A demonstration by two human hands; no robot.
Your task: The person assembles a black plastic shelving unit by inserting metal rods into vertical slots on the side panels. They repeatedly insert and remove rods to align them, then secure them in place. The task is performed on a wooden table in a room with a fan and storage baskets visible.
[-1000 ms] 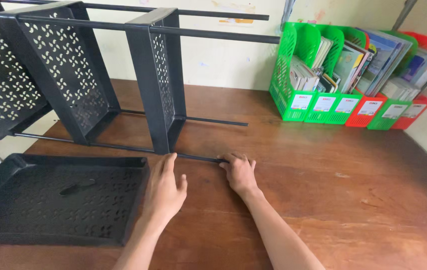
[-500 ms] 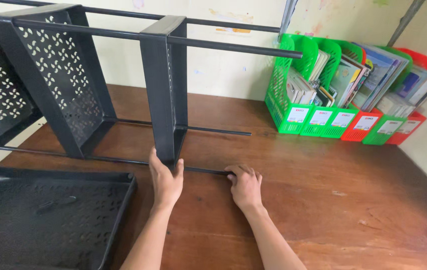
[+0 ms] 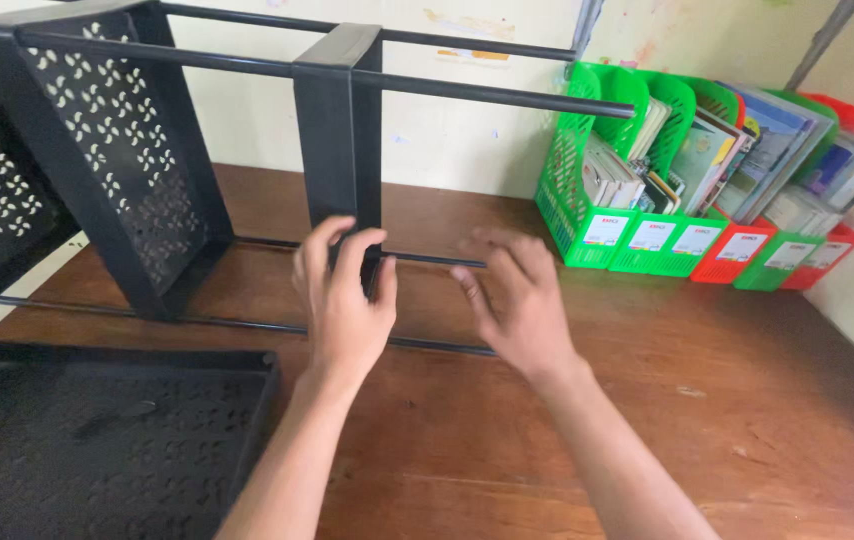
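Note:
A black plastic shelf rack (image 3: 127,170) lies on its side on the brown wooden table (image 3: 647,400), its perforated trays standing upright on thin black rods. My left hand (image 3: 345,300) rests against the front of the nearest upright tray (image 3: 342,140), fingers curled on its edge. My right hand (image 3: 517,300) hovers in the air to the right of that tray, fingers spread and holding nothing, above the lower front rod (image 3: 437,346). A loose black perforated tray (image 3: 97,440) lies flat at the lower left.
Green and red file holders (image 3: 687,170) packed with books and papers stand along the wall at the back right. Long rods (image 3: 507,95) stick out of the rack toward them. A pale wall runs behind the table.
My right hand has let go of the lower rod and lifted off the table with fingers spread. My left hand has climbed from the tray's base to higher on its front.

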